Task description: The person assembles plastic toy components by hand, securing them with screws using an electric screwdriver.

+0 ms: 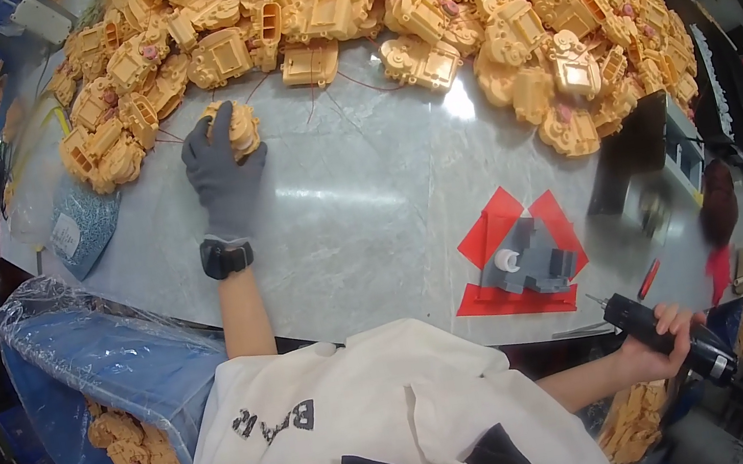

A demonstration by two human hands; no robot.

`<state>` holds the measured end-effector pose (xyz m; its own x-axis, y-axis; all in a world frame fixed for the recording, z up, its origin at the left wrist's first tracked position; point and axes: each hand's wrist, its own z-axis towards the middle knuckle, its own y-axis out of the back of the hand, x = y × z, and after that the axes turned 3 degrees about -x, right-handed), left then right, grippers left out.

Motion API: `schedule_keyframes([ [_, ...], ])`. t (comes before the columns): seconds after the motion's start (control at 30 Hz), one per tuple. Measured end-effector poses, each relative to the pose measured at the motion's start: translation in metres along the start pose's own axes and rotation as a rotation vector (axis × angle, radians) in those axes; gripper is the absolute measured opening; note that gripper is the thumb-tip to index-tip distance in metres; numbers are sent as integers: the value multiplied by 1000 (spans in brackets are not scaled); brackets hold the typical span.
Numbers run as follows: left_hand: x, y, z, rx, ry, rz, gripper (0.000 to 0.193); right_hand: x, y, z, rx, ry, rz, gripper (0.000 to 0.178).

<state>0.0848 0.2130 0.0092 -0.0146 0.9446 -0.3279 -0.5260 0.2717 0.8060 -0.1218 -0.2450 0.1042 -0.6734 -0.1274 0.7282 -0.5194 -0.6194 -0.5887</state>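
Observation:
My left hand (pixel 225 173), in a grey glove with a black band at the wrist, reaches out over the table. Its fingers wrap round a yellow-orange plastic casing (pixel 244 129) at the near edge of a big pile of similar casings (pixel 323 12). Bare, my right hand (pixel 658 345) grips a black electric screwdriver (pixel 668 336) at the table's near right edge, its thin bit pointing left. Left of the screwdriver sits a grey holding fixture (pixel 528 261) with a white round part, fixed among red tape strips (pixel 514 296).
A clear bag of small blue-grey pieces (pixel 82 223) lies at the left. Below it stands a blue plastic-lined bin (pixel 104 349) with more casings inside. A red pen-like stick (pixel 648 279) lies beside the screwdriver. Thin red wires (pixel 365 82) trail from the pile. A dark box (pixel 631 151) stands right.

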Motion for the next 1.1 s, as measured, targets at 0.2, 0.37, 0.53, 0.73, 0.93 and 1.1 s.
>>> schedule_keyframes([
  [0.2, -57, -15, -16, 32, -242, -201, 58, -6, -2, -1, -34, -28, -45, 34],
  [0.37, -132, -23, -64, 501, -567, -754, 61, -13, -12, -8, -55, 3, -109, 35],
  [0.53, -162, -14, -82, 553, -738, -627, 66, -16, -17, -10, -9, 2, -126, 36],
  [0.73, -150, -2, -69, 520, -630, -601, 66, -17, -13, -11, -25, 5, -113, 37],
  [0.93, -187, 2, -87, 450, -444, -584, 95, -19, -15, -14, -6, -20, -102, 37],
  [1.1, -194, -10, -89, 461, -419, -409, 92, -15, -15, -16, -5, -5, -105, 37],
])
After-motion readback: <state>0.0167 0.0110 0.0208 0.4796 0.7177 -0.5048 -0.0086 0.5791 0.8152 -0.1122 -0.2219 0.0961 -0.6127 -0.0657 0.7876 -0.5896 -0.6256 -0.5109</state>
